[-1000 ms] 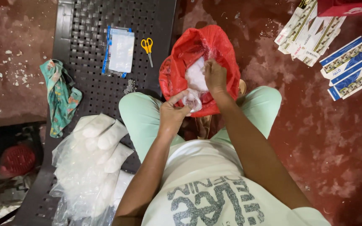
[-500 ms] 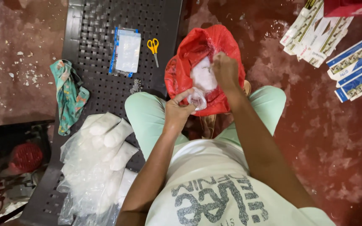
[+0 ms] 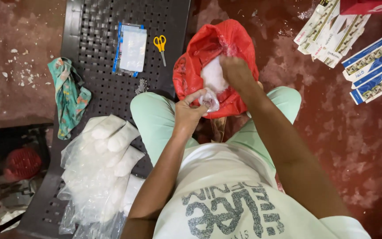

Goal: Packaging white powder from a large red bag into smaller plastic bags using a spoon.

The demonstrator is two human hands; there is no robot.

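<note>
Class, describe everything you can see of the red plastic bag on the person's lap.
The red plastic bag is thin, crinkled and glossy, and looks like soft film. It sits between the person's knees, against the edge of the dark perforated bench, its mouth open toward the person. White fluffy material shows inside. The right hand reaches into the opening. The left hand is at the lower rim, its fingers pinching a small clear packet. Its base is hidden.
</note>
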